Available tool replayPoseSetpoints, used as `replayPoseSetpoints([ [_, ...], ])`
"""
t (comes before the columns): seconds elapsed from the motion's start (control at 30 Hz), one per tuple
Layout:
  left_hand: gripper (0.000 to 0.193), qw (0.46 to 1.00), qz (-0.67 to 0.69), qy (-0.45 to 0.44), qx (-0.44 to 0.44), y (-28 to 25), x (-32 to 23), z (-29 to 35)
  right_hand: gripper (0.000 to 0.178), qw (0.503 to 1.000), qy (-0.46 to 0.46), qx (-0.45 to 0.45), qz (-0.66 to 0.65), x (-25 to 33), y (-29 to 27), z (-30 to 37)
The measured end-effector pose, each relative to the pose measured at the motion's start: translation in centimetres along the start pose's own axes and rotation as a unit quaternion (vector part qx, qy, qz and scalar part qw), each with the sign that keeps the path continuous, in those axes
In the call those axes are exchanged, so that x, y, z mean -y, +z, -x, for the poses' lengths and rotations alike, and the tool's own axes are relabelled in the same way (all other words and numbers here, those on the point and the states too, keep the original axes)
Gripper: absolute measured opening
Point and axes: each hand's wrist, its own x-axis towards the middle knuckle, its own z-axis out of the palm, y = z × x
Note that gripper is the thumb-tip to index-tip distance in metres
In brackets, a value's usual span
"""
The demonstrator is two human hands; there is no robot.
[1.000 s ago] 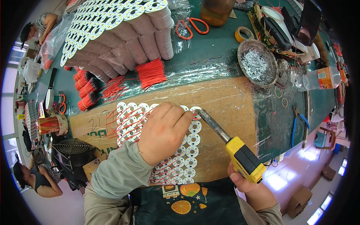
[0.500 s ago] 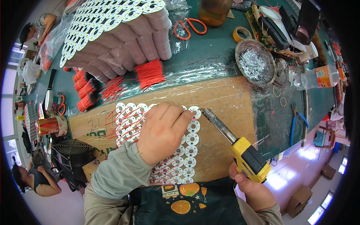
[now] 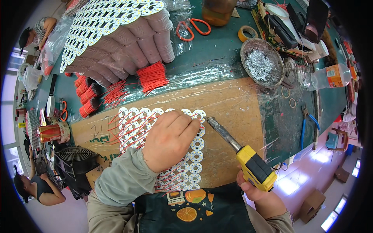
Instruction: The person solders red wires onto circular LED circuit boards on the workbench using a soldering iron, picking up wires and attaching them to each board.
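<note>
A panel of white round LED circuit boards [image 3: 195,167] lies on a brown cardboard sheet in front of me, with thin red wires [image 3: 134,130] running slantwise over many of its discs. My left hand [image 3: 171,139] rests above it, fingers pinched together near the far right corner disc. Whatever sits between those fingertips is hidden. In my right hand [image 3: 254,191] is a soldering iron [image 3: 255,167] with a yellow and black handle, gripped from below. Its dark tip points far-left and stops just right of the corner disc; I cannot tell whether they touch.
Tall stacks of LED boards [image 3: 136,42] and red wire bundles [image 3: 152,77] stand at the far left. Farther right are a bowl of silvery scraps [image 3: 258,66], a tape roll [image 3: 247,33], red-handled scissors [image 3: 193,29] and blue pliers [image 3: 304,130]. A black fan [image 3: 75,159] stands left; two people sit beyond.
The left hand's fingertips have shifted slightly right and nearer me over the panel. The iron's tip sits slightly nearer me beside the corner disc. The whole view has shifted a little.
</note>
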Motion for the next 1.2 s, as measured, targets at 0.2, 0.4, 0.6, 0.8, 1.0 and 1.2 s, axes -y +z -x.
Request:
replayPoseSetpoints([
  [0.2,0.035,1.000,0.004,0.000,0.005,0.0,0.0,-0.1,0.032,1.000,-0.029,0.010,-0.005,-0.5,0.0,-0.1],
  [0.4,0.033,1.000,0.002,0.001,-0.002,0.2,0.0,0.0,0.033,0.996,-0.073,0.028,0.039,-1.7,-0.5,0.0],
  [0.6,0.033,1.000,-0.001,0.000,-0.001,0.2,0.0,-0.1,0.032,0.996,-0.032,0.027,0.075,-1.8,-0.7,0.4],
  [0.8,0.034,1.000,-0.004,-0.001,0.000,0.2,-0.1,0.0,0.030,0.996,-0.028,0.024,0.078,-1.0,-0.4,0.4],
  [1.0,0.034,1.000,-0.004,-0.006,-0.012,0.1,-0.1,-0.1,0.033,0.986,-0.035,0.027,-0.160,0.4,0.5,-0.5],
  [1.2,0.033,1.000,-0.008,-0.007,-0.012,-1.7,-0.8,-0.3,0.044,0.976,-0.102,0.067,-0.179,-0.3,0.2,-0.5],
])
